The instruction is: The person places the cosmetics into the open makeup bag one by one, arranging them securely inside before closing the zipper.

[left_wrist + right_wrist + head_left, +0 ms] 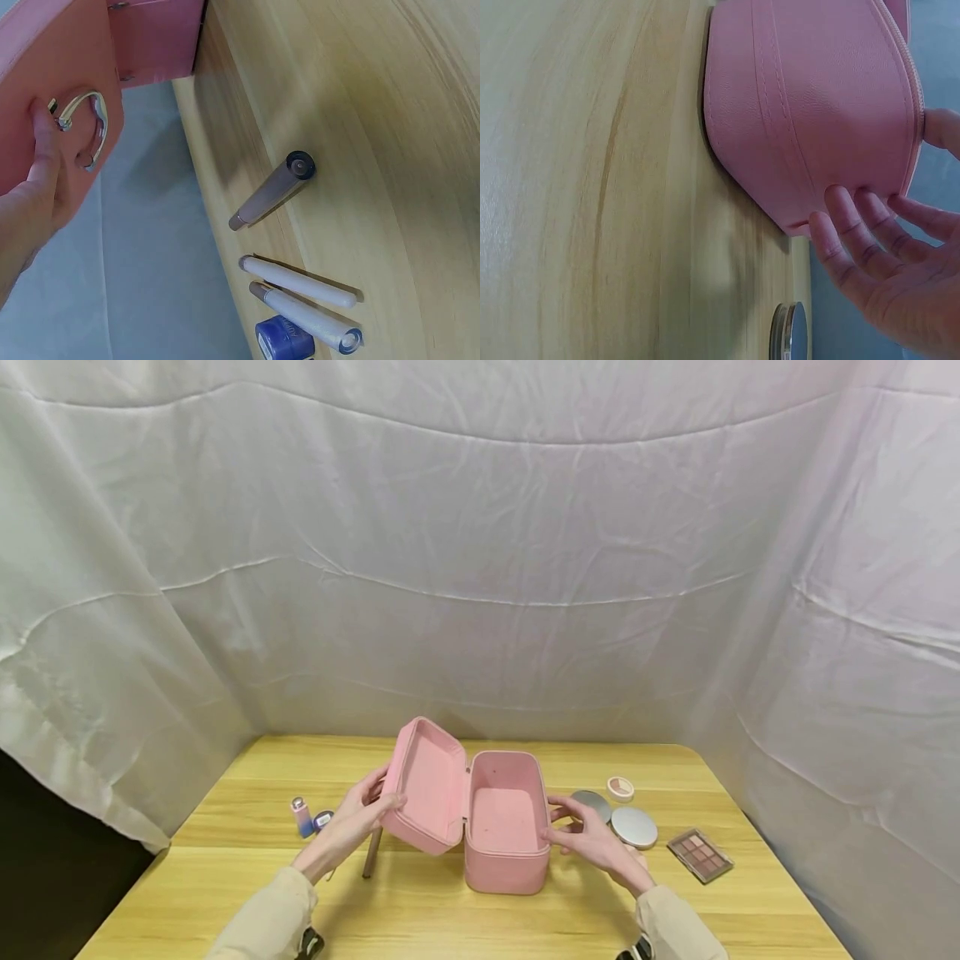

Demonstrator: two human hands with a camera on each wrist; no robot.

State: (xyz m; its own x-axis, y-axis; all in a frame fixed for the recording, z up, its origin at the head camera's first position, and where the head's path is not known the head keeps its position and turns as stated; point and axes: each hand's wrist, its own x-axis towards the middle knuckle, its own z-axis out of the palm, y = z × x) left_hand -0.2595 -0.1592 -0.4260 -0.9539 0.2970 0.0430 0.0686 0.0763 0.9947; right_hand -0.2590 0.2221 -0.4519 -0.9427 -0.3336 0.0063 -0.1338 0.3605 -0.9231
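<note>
No word, brand or number could be read with certainty. Pale letters stood on the side of the small blue jar [292, 343], as the left wrist view showed, but they were too small and blurred to spell out. In the head view, a white label [323, 819] showed on the same jar's round face, and its marks were likewise too tiny to make out.

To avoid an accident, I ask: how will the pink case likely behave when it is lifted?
The pink case probably feels stiff, since its sides stand straight without sagging. It may be light for its size, as its inside shows a bare floor. The open lid, held out sideways by the left hand, could swing down if released.
</note>
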